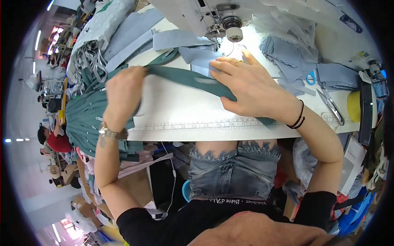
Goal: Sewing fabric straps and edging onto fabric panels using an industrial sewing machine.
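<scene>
You have cardboard boxes and a bright window off to your left, with glowing light tubes against a pale expanse, wall or ceiling. A long white surface stretches in front of you.

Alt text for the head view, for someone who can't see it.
A left hand grips a green fabric strip that runs to the spread right hand, over a white table beside a sewing machine. More green fabric is heaped at left; a ruler scale lines the near edge.
</scene>
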Available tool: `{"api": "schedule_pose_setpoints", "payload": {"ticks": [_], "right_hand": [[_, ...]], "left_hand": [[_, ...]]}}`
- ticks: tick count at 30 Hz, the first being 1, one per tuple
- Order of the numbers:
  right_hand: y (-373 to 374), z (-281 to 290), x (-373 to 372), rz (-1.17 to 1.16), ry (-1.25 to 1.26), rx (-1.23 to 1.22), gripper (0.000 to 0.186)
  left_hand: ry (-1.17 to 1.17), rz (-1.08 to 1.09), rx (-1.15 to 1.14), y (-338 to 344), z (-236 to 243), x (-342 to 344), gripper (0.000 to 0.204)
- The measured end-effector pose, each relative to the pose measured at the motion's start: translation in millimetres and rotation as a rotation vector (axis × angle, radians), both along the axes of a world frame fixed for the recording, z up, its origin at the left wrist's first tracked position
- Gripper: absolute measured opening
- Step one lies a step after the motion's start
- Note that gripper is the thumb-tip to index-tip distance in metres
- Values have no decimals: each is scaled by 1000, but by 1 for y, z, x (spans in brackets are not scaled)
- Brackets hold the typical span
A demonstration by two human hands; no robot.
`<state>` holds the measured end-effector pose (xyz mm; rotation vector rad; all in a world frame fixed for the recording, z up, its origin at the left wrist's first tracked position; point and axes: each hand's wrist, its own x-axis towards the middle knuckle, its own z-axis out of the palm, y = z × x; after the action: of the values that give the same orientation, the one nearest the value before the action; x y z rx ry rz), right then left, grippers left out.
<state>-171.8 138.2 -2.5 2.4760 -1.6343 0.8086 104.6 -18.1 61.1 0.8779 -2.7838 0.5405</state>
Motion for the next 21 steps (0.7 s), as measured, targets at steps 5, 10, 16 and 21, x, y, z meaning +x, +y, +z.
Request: {"api": "schedule_pose_setpoints", "payload": {"ticks": [5,10,16,21], "right_hand": [[-6,-7,1,15,41,24,39],[-7,-10,-14,69,18,18,43],[-8,7,-25,139,-20,144,58],[-9,13,-24,140,17,195,66]], "left_hand": [[-92,222,-131,-10,7,22,20],[289,-477,156,53,-36,-78,28],[343,-404,666,29,-44,-62,15],[660,-468,591,20,-6,-74,12]]}}
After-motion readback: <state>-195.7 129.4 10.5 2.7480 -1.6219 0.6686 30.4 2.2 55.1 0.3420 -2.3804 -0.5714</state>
